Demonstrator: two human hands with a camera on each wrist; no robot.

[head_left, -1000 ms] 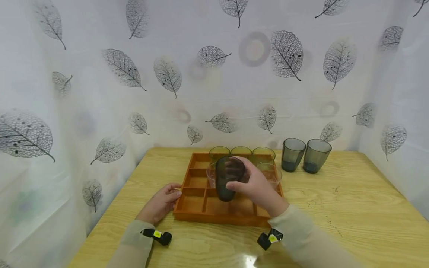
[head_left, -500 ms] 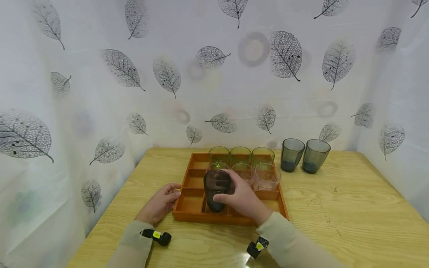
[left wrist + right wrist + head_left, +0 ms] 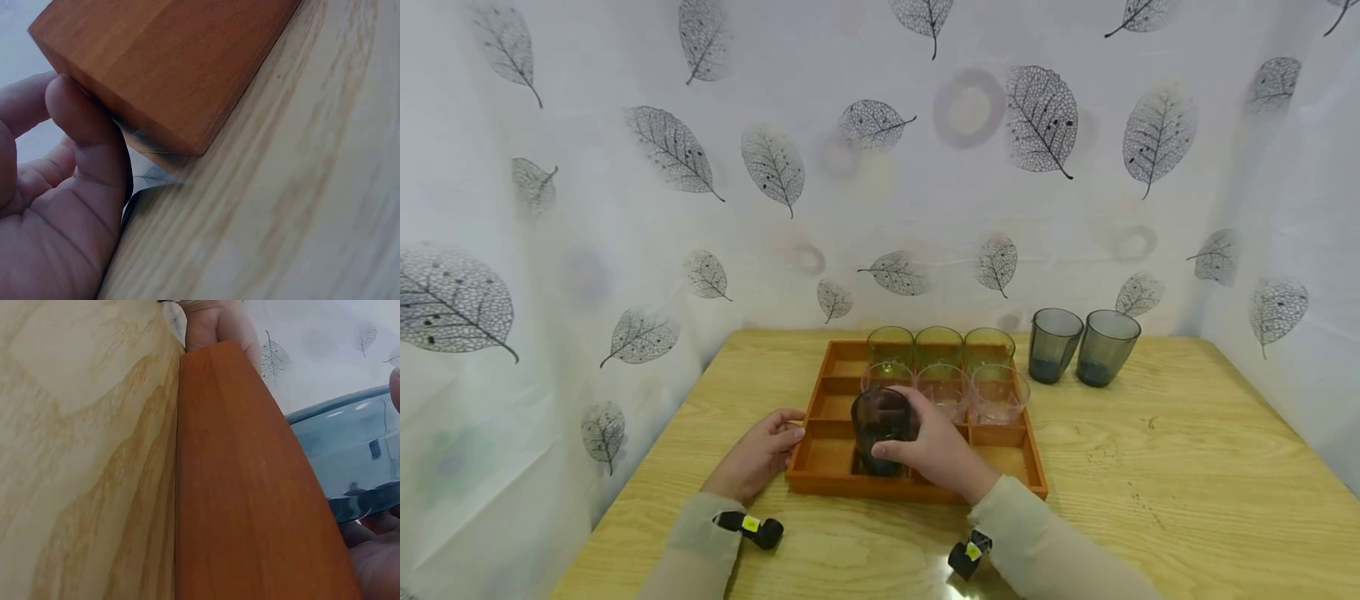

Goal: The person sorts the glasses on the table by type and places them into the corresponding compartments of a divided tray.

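My right hand (image 3: 942, 447) grips a dark grey glass (image 3: 880, 417) from its right side, thumb across the front. The glass stands upright, low in the front row of an orange-brown wooden tray (image 3: 917, 492), left of the middle. In the right wrist view the glass (image 3: 356, 450) looks bluish and shows above the tray's front wall (image 3: 237, 487). My left hand (image 3: 762, 457) rests against the tray's left side; in the left wrist view its relaxed thumb and fingers touch the tray's corner (image 3: 169, 69). Several fingers of the right hand are hidden behind the glass.
Three greenish glasses (image 3: 938, 343) fill part of the tray's back row, with three clear glasses (image 3: 996, 400) in the row before them. Two grey glasses (image 3: 1107, 350) stand on the wooden table (image 3: 1187, 467) at the back right. A leaf-patterned curtain (image 3: 880, 192) closes off the back.
My right hand has moved left and toward me with the dark glass, lowering it into the front row and bringing it more upright. My left hand has stayed at the tray's side.
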